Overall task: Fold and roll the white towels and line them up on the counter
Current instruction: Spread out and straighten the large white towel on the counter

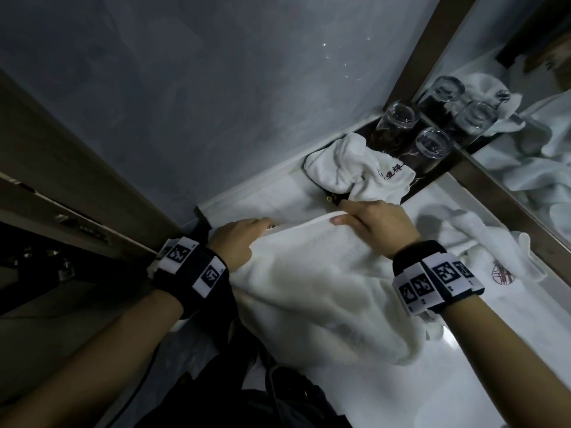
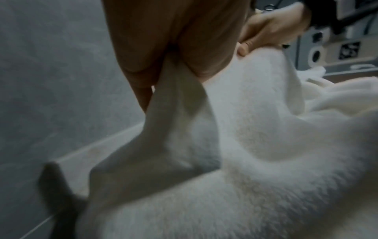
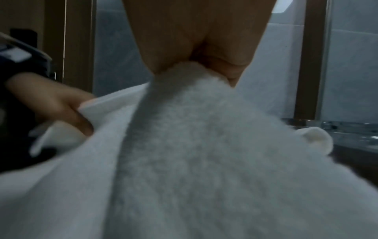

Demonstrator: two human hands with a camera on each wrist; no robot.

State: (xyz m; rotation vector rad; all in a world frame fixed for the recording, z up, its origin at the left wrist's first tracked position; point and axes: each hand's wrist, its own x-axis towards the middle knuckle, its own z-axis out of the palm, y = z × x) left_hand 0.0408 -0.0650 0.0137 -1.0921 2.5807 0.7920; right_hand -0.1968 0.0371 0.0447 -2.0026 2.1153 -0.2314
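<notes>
Person is holding a white towel's far edge over the counter

The counter is bearing the towel, whose edge is running left-right; the left hand and right hand are each pinching a corner, equally near.

Left hand, right hand — both pinching, forearms extended.

Fluffy terry-cloth towel, glossy counter
</notes>
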